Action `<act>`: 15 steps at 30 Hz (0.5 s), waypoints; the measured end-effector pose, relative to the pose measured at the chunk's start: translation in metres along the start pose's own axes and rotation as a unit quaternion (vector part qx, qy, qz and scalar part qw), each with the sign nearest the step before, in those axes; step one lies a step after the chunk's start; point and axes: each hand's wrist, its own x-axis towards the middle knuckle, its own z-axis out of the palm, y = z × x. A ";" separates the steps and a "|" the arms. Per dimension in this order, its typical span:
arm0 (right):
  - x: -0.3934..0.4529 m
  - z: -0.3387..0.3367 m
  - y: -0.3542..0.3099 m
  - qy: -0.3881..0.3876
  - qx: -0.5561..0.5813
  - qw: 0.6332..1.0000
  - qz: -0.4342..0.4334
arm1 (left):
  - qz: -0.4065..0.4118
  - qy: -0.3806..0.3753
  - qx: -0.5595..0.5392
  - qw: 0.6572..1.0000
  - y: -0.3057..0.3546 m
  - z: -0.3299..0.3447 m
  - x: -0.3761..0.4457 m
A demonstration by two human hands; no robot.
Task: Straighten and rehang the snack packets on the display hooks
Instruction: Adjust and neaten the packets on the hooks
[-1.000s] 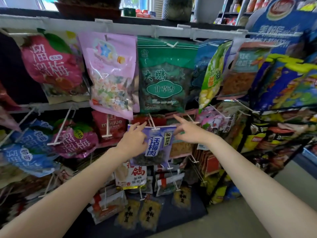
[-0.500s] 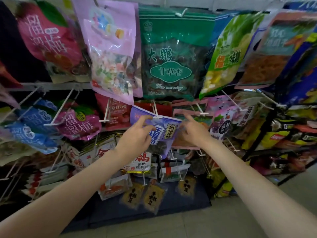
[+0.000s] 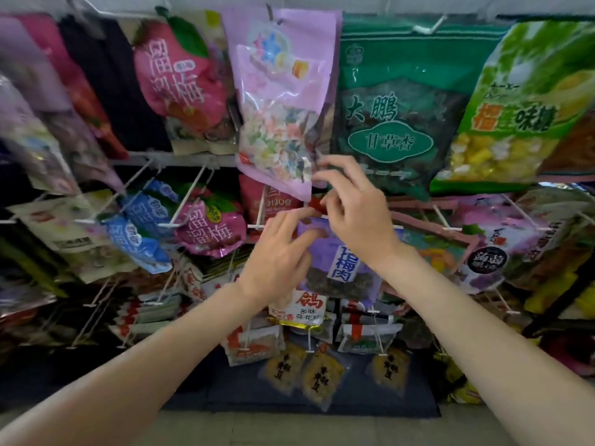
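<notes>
Both hands are working at the top edge of a purple packet [image 3: 341, 265] in the middle row of the display rack; the left hand [image 3: 277, 252] is lying over the packet's upper left corner, its fingers bent and its fingertips pressing on the packet's top strip, so it is holding the packet there; the right hand [image 3: 357, 214] is sitting just above and partly in front of the packet's top edge, with thumb and first fingers brought close together in a narrow pinch, but I cannot tell what exactly it is pinching, because the fingers are hiding the spot; the other fingers of this hand are spreading upward and are overlapping the lower corner of the pink candy bag [image 3: 283, 101], which is hanging from the top rail; the purple packet is hanging upright, with a white label and dark fruit showing in its lower part; to the right of the candy bag a dark green packet [image 3: 392, 111] is hanging, and to the left of the hands a pink plum packet [image 3: 209, 230] is sitting on a white hook [image 3: 186, 201]; small packets with yellow labels [image 3: 318, 371] are hanging in the lowest row, under the hands
</notes>
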 end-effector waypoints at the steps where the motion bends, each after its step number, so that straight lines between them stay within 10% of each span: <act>1: 0.002 0.009 -0.008 -0.007 0.009 1.000 -0.015 | -0.008 0.010 0.017 1.000 -0.009 -0.010 -0.006; 7: 0.009 0.065 -0.057 -0.112 0.037 0.990 -0.075 | -0.084 0.011 0.106 0.991 -0.084 -0.064 -0.063; 15: 0.049 0.167 -0.095 -0.361 -0.144 0.905 0.175 | -0.121 -0.050 0.088 0.987 -0.160 -0.105 -0.080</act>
